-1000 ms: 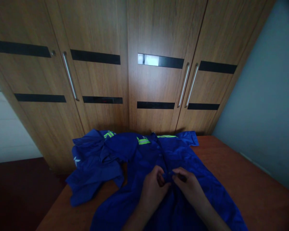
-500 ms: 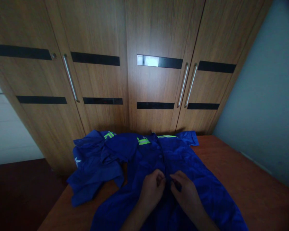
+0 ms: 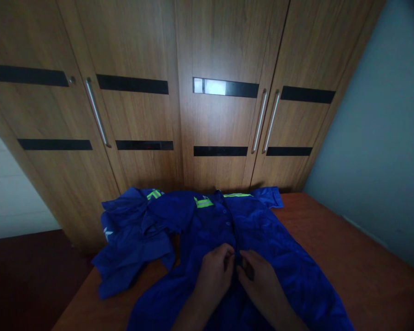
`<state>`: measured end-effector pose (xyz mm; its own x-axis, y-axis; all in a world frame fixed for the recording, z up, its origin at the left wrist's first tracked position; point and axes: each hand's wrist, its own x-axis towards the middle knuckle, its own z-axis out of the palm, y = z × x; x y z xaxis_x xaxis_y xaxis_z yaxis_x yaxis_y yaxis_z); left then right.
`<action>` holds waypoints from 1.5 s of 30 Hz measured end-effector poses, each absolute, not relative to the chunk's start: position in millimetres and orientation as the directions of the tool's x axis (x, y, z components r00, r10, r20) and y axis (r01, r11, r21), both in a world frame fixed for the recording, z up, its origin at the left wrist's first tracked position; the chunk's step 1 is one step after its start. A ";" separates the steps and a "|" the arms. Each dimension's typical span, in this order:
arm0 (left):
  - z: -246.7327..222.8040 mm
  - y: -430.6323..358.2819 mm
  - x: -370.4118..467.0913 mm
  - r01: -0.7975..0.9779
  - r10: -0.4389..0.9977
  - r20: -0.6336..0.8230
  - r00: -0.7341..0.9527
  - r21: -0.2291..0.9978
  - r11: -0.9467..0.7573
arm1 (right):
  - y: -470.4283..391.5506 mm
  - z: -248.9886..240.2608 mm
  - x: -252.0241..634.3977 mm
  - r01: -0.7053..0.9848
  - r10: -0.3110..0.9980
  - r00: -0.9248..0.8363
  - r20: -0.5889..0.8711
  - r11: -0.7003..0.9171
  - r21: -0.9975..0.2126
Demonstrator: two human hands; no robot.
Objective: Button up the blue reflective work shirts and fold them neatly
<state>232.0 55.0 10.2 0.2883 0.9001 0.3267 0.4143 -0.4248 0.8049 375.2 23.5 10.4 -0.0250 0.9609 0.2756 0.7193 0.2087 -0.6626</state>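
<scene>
My left hand [image 3: 214, 271] and right hand [image 3: 260, 276] sit close together, nearly fingertip to fingertip, over the front opening of a blue work coat [image 3: 286, 262]. Both are mostly curled in, thumb and forefinger drawn to a pinch on the cloth at the front edges; whether a button lies between my fingertips I cannot tell. Just above them, two buttons [image 3: 227, 224] show along the dark front edge, which runs up to the collar [image 3: 218, 193] at the far end. The coat lies flat, spread wide toward me, with a lime-green reflective strip [image 3: 204, 202] on the left of its chest and another on the right. Its right-side sleeve [image 3: 269, 197] points outward, while the left one reaches over a second blue garment [image 3: 134, 248], crumpled beside it, with a white mark [image 3: 107, 233] near its outer edge. Both lie on a reddish-brown tabletop [image 3: 334, 243]. Right behind it stands a wooden wardrobe [image 3: 217, 122] with black inlaid bands and long metal handles [image 3: 260, 122], one upper band catching a bright reflection. A pale blue-grey wall [image 3: 382, 151] closes off the right; on the left are a white panel [image 3: 10, 197] and a dark red floor [image 3: 27, 276].
</scene>
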 end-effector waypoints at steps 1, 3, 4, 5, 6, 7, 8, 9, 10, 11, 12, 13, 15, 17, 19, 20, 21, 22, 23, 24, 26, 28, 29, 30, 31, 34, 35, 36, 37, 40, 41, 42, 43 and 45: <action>9.8 54.6 231.6 0.436 0.893 0.337 0.299 0.785 -0.441 | 23.3 11.0 374.2 0.719 0.966 -0.026 0.257 0.197 -0.667; 9.3 54.1 231.1 0.464 0.886 0.338 0.317 0.759 -0.456 | 23.4 12.2 373.6 0.710 0.973 -0.035 0.227 0.184 -0.679; 9.2 53.9 231.0 0.473 0.886 0.334 0.322 0.754 -0.456 | 23.6 12.8 374.1 0.700 0.974 -0.037 0.222 0.184 -0.690; 9.4 53.9 231.0 0.477 0.886 0.330 0.326 0.752 -0.455 | 23.9 13.3 375.3 0.683 0.974 -0.038 0.223 0.188 -0.706; 9.6 54.0 231.1 0.476 0.886 0.327 0.328 0.753 -0.454 | 24.3 13.9 376.9 0.660 0.973 -0.042 0.227 0.197 -0.725; 9.9 54.1 231.2 0.472 0.887 0.324 0.330 0.757 -0.452 | 24.9 14.5 378.9 0.634 0.971 -0.052 0.233 0.212 -0.744; 10.1 54.2 231.3 0.464 0.888 0.322 0.329 0.764 -0.449 | 25.8 15.2 381.2 0.607 0.969 -0.067 0.238 0.229 -0.761; 10.4 54.3 231.4 0.453 0.889 0.319 0.329 0.773 -0.445 | 26.8 15.9 383.7 0.584 0.966 -0.085 0.244 0.247 -0.773; 10.7 54.4 231.5 0.440 0.891 0.315 0.328 0.784 -0.439 | 28.1 16.6 386.1 0.569 0.962 -0.105 0.250 0.264 -0.779; 11.0 54.4 231.5 0.425 0.893 0.311 0.324 0.796 -0.432 | 29.5 17.4 388.5 0.561 0.959 -0.124 0.256 0.280 -0.779; 11.3 54.5 231.5 0.412 0.896 0.307 0.320 0.807 -0.423 | 30.9 18.1 390.7 0.560 0.955 -0.142 0.261 0.295 -0.774; 11.6 54.5 231.5 0.399 0.899 0.302 0.317 0.818 -0.415 | 32.3 18.9 392.6 0.562 0.951 -0.158 0.266 0.307 -0.768; 12.3 54.7 231.5 0.384 0.904 0.296 0.309 0.830 -0.404 | 34.5 20.6 395.6 0.566 0.944 -0.189 0.270 0.329 -0.755; 12.6 55.1 231.8 0.386 0.906 0.297 0.302 0.831 -0.401 | 35.7 22.3 397.7 0.570 0.940 -0.210 0.269 0.341 -0.748; 12.2 55.6 232.2 0.398 0.909 0.291 0.298 0.828 -0.396 | 36.1 23.6 399.2 0.566 0.937 -0.223 0.270 0.350 -0.746; 11.7 55.9 232.3 0.402 0.911 0.288 0.295 0.828 -0.392 | 36.2 24.0 399.8 0.562 0.935 -0.231 0.271 0.355 -0.747; 11.1 56.1 232.4 0.402 0.913 0.285 0.292 0.830 -0.387 | 36.4 24.0 400.3 0.557 0.933 -0.237 0.270 0.358 -0.749; 10.5 56.2 232.4 0.398 0.914 0.284 0.290 0.833 -0.385 | 36.8 23.6 400.7 0.553 0.932 -0.244 0.267 0.360 -0.752; 9.9 56.2 232.4 0.392 0.913 0.286 0.291 0.835 -0.386 | 37.4 22.9 401.0 0.549 0.933 -0.247 0.263 0.358 -0.755; 9.5 56.1 232.2 0.386 0.911 0.290 0.292 0.836 -0.389 | 38.3 21.9 401.2 0.549 0.934 -0.249 0.258 0.355 -0.757; 9.7 55.5 231.9 0.388 0.911 0.290 0.294 0.834 -0.391 | 40.4 19.3 401.2 0.551 0.939 -0.239 0.248 0.341 -0.762; 11.4 54.3 231.5 0.408 0.914 0.278 0.296 0.828 -0.384 | 42.4 17.5 400.8 0.552 0.944 -0.221 0.246 0.329 -0.766; 12.8 53.6 231.3 0.420 0.916 0.271 0.295 0.825 -0.379 | 42.9 17.3 400.5 0.555 0.946 -0.215 0.243 0.323 -0.767; 14.3 52.9 231.2 0.431 0.918 0.265 0.296 0.820 -0.376 | 43.1 17.7 400.0 0.560 0.948 -0.209 0.239 0.316 -0.765; 15.8 52.3 231.2 0.438 0.917 0.262 0.299 0.816 -0.376 | 42.8 18.8 399.4 0.567 0.950 -0.204 0.236 0.311 -0.763; 19.3 51.5 231.2 0.442 0.909 0.264 0.321 0.807 -0.391 | 40.5 24.1 397.3 0.586 0.953 -0.200 0.229 0.304 -0.752; 19.7 51.5 231.3 0.441 0.907 0.265 0.327 0.806 -0.394 | 39.8 25.9 396.7 0.593 0.952 -0.201 0.229 0.305 -0.745; 19.7 51.7 231.4 0.439 0.906 0.265 0.329 0.807 -0.395 | 39.3 27.2 396.2 0.606 0.952 -0.202 0.229 0.305 -0.735; 19.4 52.0 231.4 0.437 0.907 0.265 0.327 0.809 -0.394 | 39.1 27.9 395.8 0.622 0.952 -0.204 0.229 0.306 -0.721; 17.7 52.7 231.5 0.431 0.908 0.273 0.317 0.812 -0.394 | 40.9 26.6 395.4 0.679 0.958 -0.178 0.223 0.284 -0.677; 17.2 52.7 231.6 0.432 0.907 0.275 0.318 0.810 -0.397 | 42.0 25.6 395.5 0.696 0.963 -0.162 0.215 0.266 -0.666; 16.8 52.5 231.7 0.436 0.906 0.276 0.321 0.806 -0.400 | 43.1 24.6 395.5 0.712 0.968 -0.147 0.204 0.247 -0.657; 16.7 52.2 231.8 0.443 0.905 0.275 0.323 0.802 -0.402 | 44.1 23.9 395.4 0.728 0.972 -0.132 0.192 0.227 -0.647; 17.1 51.1 232.1 0.454 0.905 0.273 0.326 0.794 -0.404 | 45.4 23.6 394.9 0.756 0.980 -0.109 0.169 0.192 -0.626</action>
